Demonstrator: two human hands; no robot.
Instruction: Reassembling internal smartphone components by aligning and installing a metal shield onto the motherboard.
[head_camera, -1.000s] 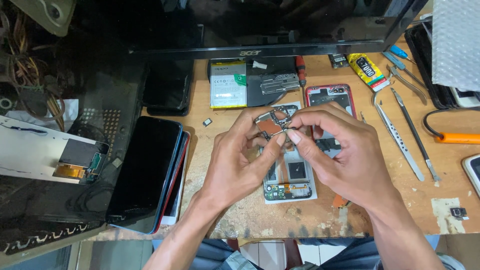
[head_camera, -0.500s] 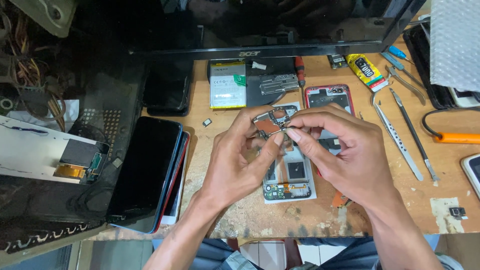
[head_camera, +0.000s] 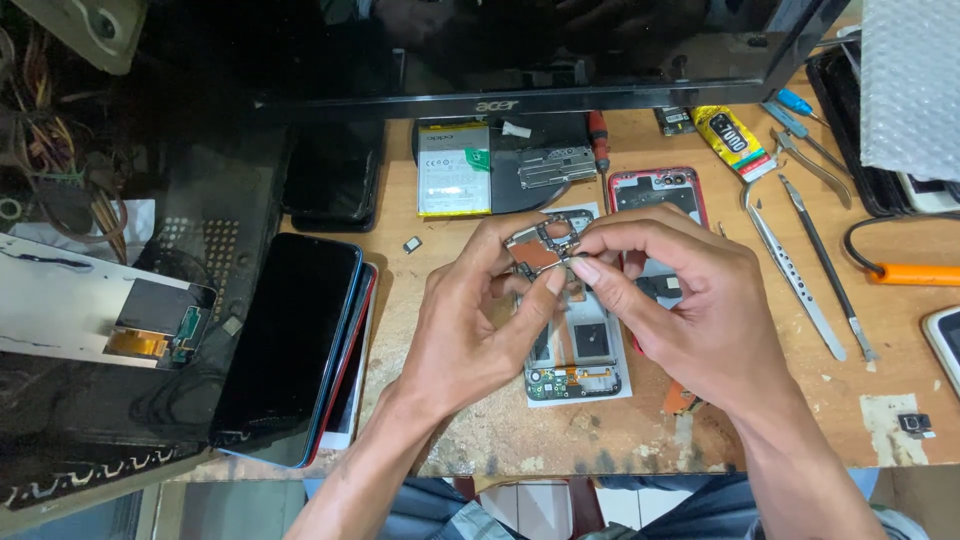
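Observation:
Both hands hold a small phone circuit board (head_camera: 543, 243) with metal shields, raised above an opened phone frame (head_camera: 570, 345) lying on the wooden bench. My left hand (head_camera: 478, 320) grips the board from the left with thumb and fingers. My right hand (head_camera: 690, 310) pinches its right edge between thumb and forefinger. The lower part of the opened phone, with its small bottom board, shows between my wrists.
A red phone back cover (head_camera: 655, 190) lies behind my right hand. A battery (head_camera: 454, 170), a metal plate (head_camera: 556, 166), tweezers (head_camera: 795, 275), a glue tube (head_camera: 733, 140) and a monitor base (head_camera: 500, 100) line the back. Stacked dark phones (head_camera: 295, 345) lie left.
Both hands stay over the opened phone with the board. The fingers have shifted slightly on it; nothing else has moved.

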